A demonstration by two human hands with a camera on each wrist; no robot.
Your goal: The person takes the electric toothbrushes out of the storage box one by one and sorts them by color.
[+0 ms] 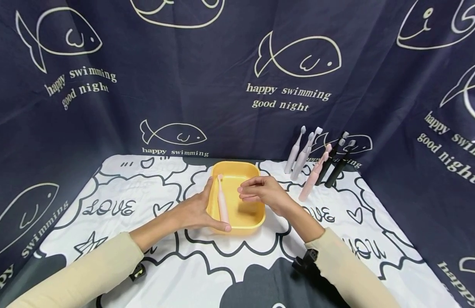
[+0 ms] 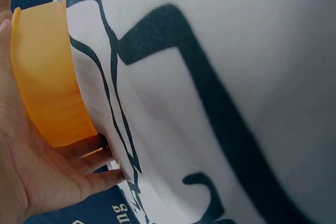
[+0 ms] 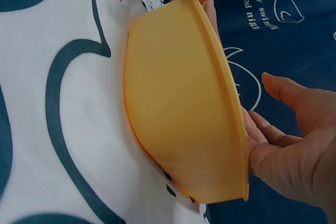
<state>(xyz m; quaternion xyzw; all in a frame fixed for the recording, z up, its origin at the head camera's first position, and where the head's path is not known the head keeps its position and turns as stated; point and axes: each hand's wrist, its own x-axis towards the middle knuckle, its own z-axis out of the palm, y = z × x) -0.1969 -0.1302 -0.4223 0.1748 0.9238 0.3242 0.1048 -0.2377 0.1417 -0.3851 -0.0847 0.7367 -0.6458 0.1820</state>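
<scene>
A yellow plastic bin [image 1: 243, 222] stands on the patterned cloth, and a pink electric toothbrush [image 1: 222, 203] lies lengthwise along its left side. My left hand [image 1: 197, 210] holds the bin from the left, with the thumb at the front rim and the fingers spread along the outer wall. In the left wrist view those fingers reach low on the bin wall [image 2: 50, 72]. Over the right part of the bin hovers my right hand [image 1: 266, 193], its fingers loosely bent and nothing between them. The right wrist view shows its thumb apart from the fingers, beside the bin's rim.
Several electric toothbrushes stand upright at the back right: white ones [image 1: 300, 160], pink ones [image 1: 313, 179] and black ones [image 1: 336, 170]. Behind the table hangs a dark blue fish-print curtain [image 1: 222, 85]. A white cloth with black drawings [image 1: 145, 188] covers the table.
</scene>
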